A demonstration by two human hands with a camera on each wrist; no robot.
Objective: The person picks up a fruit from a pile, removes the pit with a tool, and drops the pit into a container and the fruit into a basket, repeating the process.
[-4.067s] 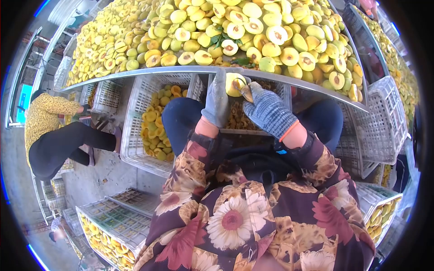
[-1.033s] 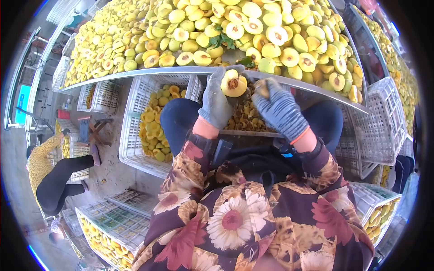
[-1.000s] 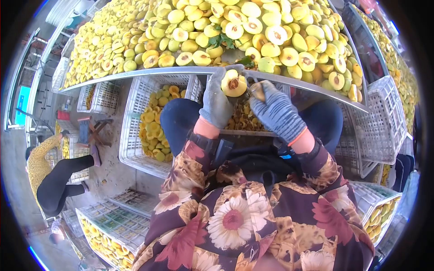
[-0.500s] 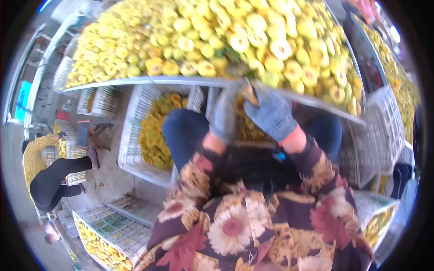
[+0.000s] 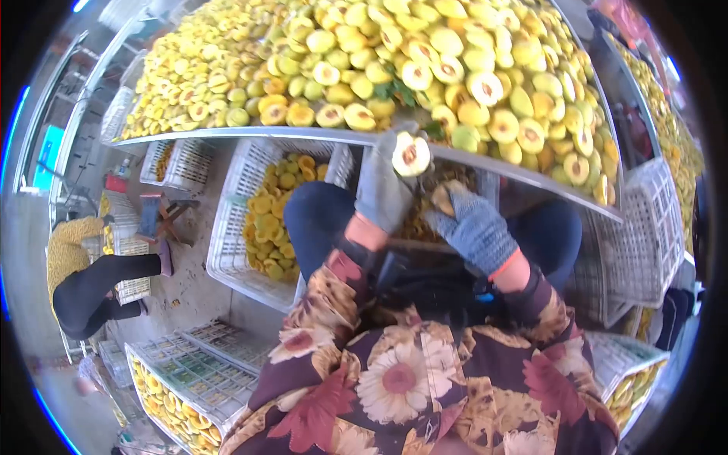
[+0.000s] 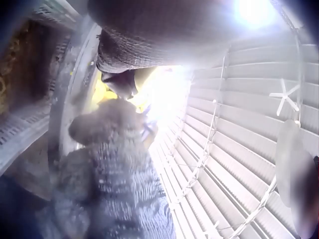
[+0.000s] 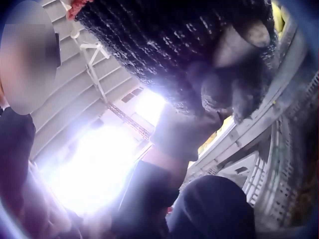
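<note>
My gloved left hand (image 5: 383, 186) holds a peach half (image 5: 411, 155) near its fingertips, just below the table's metal rim. The cut face points up, pale with a brown centre. Lower and to the right, my right hand (image 5: 476, 231) grips a short wooden-handled tool (image 5: 441, 199), apart from the fruit. In the right wrist view the handle's butt (image 7: 256, 35) pokes out of the dark-looking ribbed glove; the tool's working end is hidden. The left wrist view is glare-washed and shows the right glove (image 6: 117, 169) below the left one (image 6: 149, 35).
A heap of halved peaches (image 5: 455, 76) covers the table behind the metal rim (image 5: 303, 135). Below stand a crate (image 5: 227, 250) of yellow halves and a crate with brown scraps (image 5: 413, 226) between the knees. More crates (image 5: 644, 220) stand right. Another person (image 5: 91, 280) bends over at left.
Half a second ago both hands were together at the rim. Now the right hand has drawn back down with the tool, and the peach half's cut face shows. The head view has shifted slightly.
</note>
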